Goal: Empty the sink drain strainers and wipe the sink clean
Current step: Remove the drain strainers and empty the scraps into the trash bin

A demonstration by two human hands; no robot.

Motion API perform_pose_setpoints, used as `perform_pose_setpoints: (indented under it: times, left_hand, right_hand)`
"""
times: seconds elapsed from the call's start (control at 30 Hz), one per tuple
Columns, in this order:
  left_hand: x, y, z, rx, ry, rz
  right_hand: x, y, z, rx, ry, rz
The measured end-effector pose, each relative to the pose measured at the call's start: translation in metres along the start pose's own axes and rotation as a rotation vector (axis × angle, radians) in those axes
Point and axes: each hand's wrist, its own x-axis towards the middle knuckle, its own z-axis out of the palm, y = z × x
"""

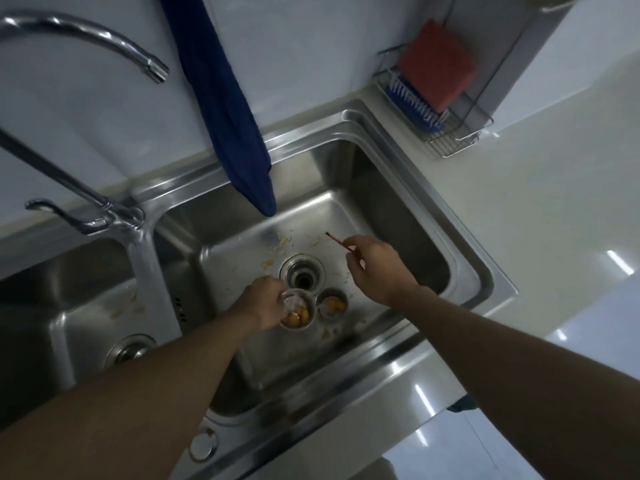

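Two round metal drain strainers holding yellow food scraps sit on the floor of the right basin (398,209), just in front of its open drain (304,277). My left hand (261,301) grips the rim of the left strainer (300,315). The second strainer (331,304) stands free beside it. Over the basin, my right hand (375,266) pinches a thin red stick (335,239) with a dark tip. Yellowish smears mark the basin floor behind the drain.
A blue cloth (228,112) hangs down the wall into the basin's back edge. The faucet (86,202) stands on the divider; the left basin (69,306) has its own drain (130,348). A wire rack (446,109) with a red sponge and blue brush sits on the counter.
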Motion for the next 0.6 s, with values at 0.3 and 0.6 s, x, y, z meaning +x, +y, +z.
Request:
perform_pose_setpoints:
  times: [0.3,0.6]
  left_hand:
    - [-0.01,0.116,-0.053,-0.104,0.17,0.215]
    - [-0.038,0.258,-0.036,-0.153,0.095,0.404]
  right_hand:
    - [-0.057,-0.006,-0.068,0.082,0.214,0.21]
    - [-0.149,0.04,-0.122,0.236,0.536,0.428]
